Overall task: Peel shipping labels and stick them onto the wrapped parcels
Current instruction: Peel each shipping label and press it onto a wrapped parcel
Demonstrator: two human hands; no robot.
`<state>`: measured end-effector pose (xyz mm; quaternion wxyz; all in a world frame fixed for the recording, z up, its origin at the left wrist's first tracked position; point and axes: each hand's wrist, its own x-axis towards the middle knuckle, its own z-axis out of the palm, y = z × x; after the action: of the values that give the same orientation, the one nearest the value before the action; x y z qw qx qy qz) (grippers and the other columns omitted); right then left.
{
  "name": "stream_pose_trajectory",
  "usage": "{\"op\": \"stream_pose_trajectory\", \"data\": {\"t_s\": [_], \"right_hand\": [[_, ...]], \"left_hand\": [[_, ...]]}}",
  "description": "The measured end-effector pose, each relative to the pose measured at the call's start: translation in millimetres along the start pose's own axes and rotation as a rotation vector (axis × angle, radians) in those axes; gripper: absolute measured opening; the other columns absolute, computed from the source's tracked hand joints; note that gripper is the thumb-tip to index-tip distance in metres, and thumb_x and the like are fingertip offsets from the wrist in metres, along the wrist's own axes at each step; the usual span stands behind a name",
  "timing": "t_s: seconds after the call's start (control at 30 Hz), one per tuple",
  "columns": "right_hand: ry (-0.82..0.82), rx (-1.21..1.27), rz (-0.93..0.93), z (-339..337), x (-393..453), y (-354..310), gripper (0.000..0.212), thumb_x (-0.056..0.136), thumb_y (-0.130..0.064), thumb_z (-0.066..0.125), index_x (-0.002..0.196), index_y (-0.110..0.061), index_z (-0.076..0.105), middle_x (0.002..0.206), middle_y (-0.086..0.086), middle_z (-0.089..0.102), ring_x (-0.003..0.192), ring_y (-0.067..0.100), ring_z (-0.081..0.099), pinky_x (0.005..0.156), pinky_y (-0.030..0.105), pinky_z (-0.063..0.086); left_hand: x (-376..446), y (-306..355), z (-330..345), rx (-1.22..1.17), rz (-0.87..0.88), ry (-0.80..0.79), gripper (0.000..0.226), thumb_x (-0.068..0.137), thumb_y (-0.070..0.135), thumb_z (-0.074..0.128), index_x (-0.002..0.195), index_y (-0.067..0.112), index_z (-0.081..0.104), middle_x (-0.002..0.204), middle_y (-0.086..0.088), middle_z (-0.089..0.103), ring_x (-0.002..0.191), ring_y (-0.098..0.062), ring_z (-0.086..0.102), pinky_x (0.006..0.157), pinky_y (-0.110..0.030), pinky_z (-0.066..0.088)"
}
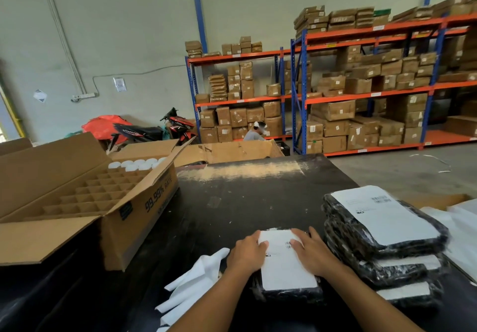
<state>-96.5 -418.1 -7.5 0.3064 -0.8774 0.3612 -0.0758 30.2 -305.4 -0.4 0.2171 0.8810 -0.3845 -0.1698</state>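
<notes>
A black wrapped parcel [289,294] lies on the dark table [232,202] near its front edge, with a white shipping label [284,267] covering its top. My left hand [246,253] lies flat on the label's left edge and my right hand [313,250] lies flat on its right edge, fingers spread. To the right stands a stack of black wrapped parcels [382,246], each with a white label on top. White backing strips [191,287] lie to the left of my left forearm.
An open cardboard box [85,202] with a grid divider and several white caps stands at the left. More white sheets [462,228] lie at the far right. Behind the table are cartons, a motorbike [154,130], a seated person [255,132] and shelving full of boxes [361,86].
</notes>
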Motion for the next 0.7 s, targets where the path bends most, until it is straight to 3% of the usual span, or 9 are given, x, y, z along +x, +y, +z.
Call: {"op": "stream_pose_trajectory", "data": {"t_s": [0.17,0.37,0.47,0.6,0.7], "right_hand": [[-0.071,-0.036,0.057,1.3,-7.5,0.4,0.074,0.092,-0.054,0.043,0.151,-0.025,0.010,0.158,0.016,-0.015,0.145,0.032,0.019,0.114,0.034,0.021],[-0.011,0.012,0.021,3.7,-12.1,4.6,0.050,0.101,-0.035,0.030,0.149,-0.028,0.019,0.159,0.013,-0.007,0.147,0.027,0.014,0.115,0.032,0.018],[-0.029,-0.011,0.043,-1.8,-11.8,-2.1,0.055,0.100,-0.036,0.033,0.151,-0.025,0.016,0.159,0.016,-0.007,0.147,0.029,0.009,0.116,0.034,0.017],[-0.095,-0.014,0.057,-3.0,-22.0,5.9,0.081,0.089,-0.053,0.049,0.152,-0.023,0.007,0.160,0.010,-0.005,0.147,0.026,0.013,0.114,0.034,0.021],[0.001,0.081,0.011,6.2,-26.9,13.5,0.065,0.094,-0.043,0.047,0.150,-0.024,0.020,0.160,0.007,0.005,0.145,0.024,0.019,0.113,0.032,0.023]], "left_hand": [[-11.0,-4.2,6.9,-0.011,0.023,-0.098,0.072,0.089,0.056,0.046,0.151,0.028,0.021,0.149,-0.003,0.043,0.134,-0.027,0.042,0.104,-0.033,0.038],[-18.2,-12.9,7.2,-0.115,0.031,-0.045,0.060,0.097,0.044,0.042,0.152,0.028,0.022,0.156,-0.001,0.032,0.142,-0.024,0.032,0.115,-0.033,0.028],[-22.4,-10.4,2.6,-0.152,0.053,-0.109,0.068,0.096,0.042,0.048,0.153,0.022,0.016,0.155,-0.002,0.033,0.140,-0.023,0.034,0.113,-0.031,0.030],[-30.7,-19.9,5.0,-0.378,0.063,-0.230,0.080,0.089,0.032,0.065,0.152,0.017,0.019,0.152,0.001,0.037,0.134,-0.015,0.042,0.105,-0.022,0.033],[-29.9,-26.6,5.2,-0.479,0.057,-0.191,0.067,0.091,0.023,0.063,0.150,0.019,0.030,0.149,0.002,0.041,0.132,-0.014,0.043,0.104,-0.020,0.033]]}}
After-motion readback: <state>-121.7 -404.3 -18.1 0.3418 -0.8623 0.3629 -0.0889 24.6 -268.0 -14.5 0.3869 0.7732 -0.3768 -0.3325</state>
